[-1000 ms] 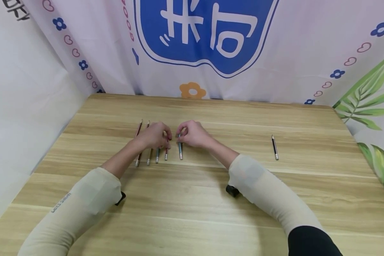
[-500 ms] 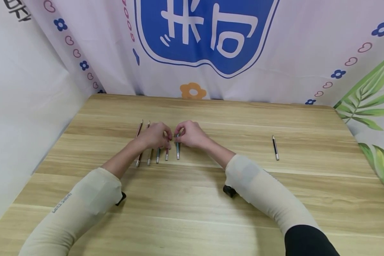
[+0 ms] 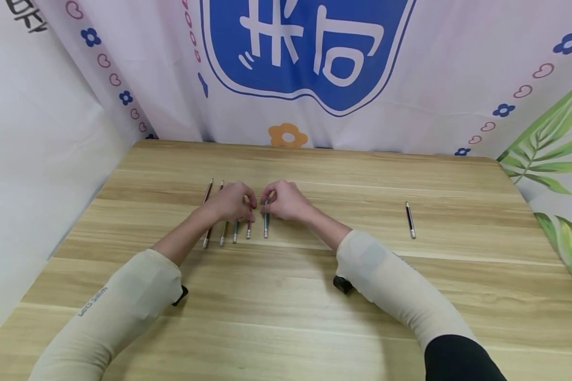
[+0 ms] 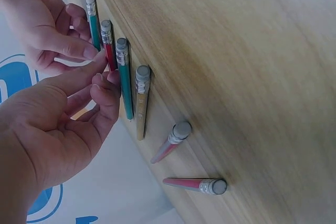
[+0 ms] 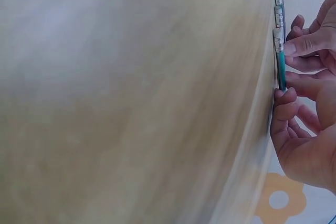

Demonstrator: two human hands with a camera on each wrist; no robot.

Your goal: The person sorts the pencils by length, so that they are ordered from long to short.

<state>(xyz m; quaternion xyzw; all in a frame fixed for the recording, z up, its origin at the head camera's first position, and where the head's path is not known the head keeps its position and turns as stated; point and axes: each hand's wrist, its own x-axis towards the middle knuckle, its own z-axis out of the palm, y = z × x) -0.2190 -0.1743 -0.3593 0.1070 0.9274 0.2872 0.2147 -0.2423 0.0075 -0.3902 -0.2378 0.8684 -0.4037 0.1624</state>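
My left hand (image 3: pixel 233 202) pinches a red pencil (image 4: pixel 109 48) between thumb and fingertips, its silver eraser end pointing toward me. Just to its right, my right hand (image 3: pixel 287 201) pinches a teal pencil (image 3: pixel 266 225) near its far part; the right wrist view shows this teal pencil (image 5: pixel 281 69) low along the table. Left of the red one lie another teal pencil (image 4: pixel 124 77), a gold-brown pencil (image 4: pixel 140 103) and two dark red pencils (image 4: pixel 170 145), roughly side by side. The left hand covers the middles of several of them in the head view.
A single black pencil (image 3: pixel 410 219) lies apart on the right side of the wooden table (image 3: pixel 276 317). Behind the table's far edge hangs a printed curtain (image 3: pixel 171 79). Small black devices (image 3: pixel 343 284) sit under both wrists.
My right hand has shifted slightly left with its teal pencil, bringing it closer to the red one. The left hand and the other pencils have stayed in place.
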